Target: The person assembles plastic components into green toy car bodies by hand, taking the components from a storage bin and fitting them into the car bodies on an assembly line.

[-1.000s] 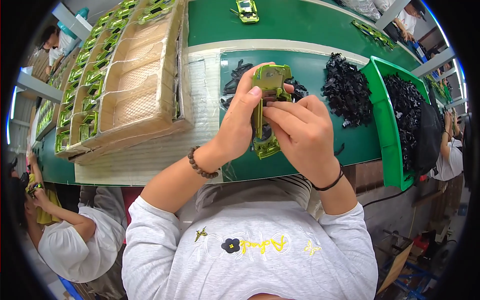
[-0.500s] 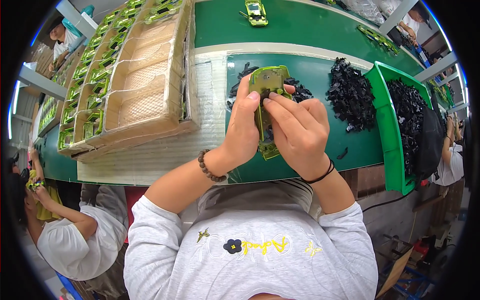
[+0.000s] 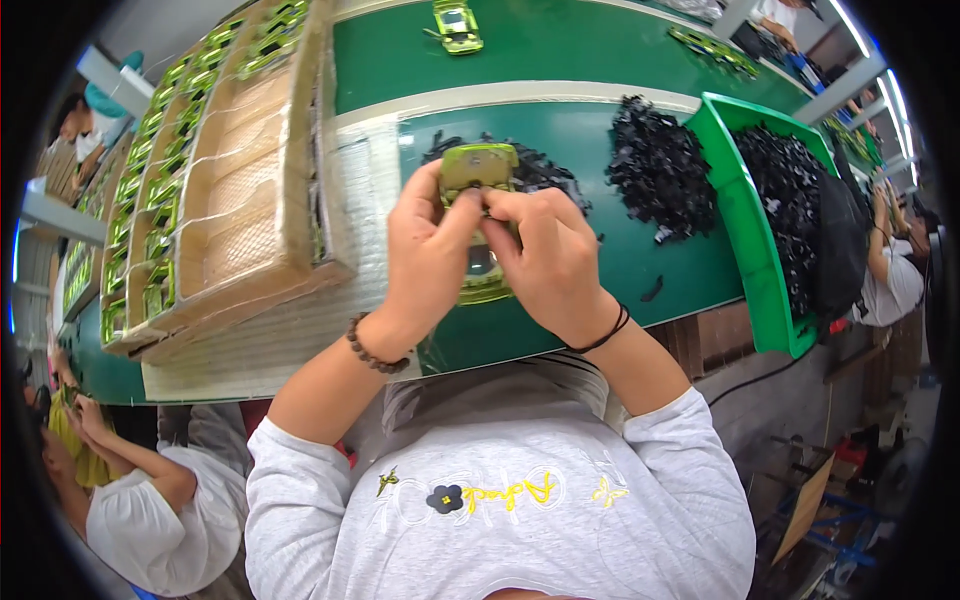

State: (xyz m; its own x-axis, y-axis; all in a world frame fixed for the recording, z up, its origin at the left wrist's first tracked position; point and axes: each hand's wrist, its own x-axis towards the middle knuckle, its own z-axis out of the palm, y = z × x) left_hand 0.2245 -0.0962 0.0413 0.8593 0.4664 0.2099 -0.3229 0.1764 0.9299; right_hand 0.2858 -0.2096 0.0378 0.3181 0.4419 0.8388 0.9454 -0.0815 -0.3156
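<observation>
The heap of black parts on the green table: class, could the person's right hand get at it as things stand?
Probably yes. The heap of black parts lies open on the table, just right of the right hand, with nothing between. That hand first has to release the green toy car.

1. A factory assembly line is showing here: a green conveyor belt [image 3: 600, 45] is running along the desk's far edge, carrying a green toy car [image 3: 458, 25].
2. Cardboard trays [image 3: 230, 170] are holding rows of identical cars.
3. Loose black parts [image 3: 660, 165] are filling a green bin [image 3: 745, 235], and other workers [image 3: 120, 500] are sitting alongside.
</observation>
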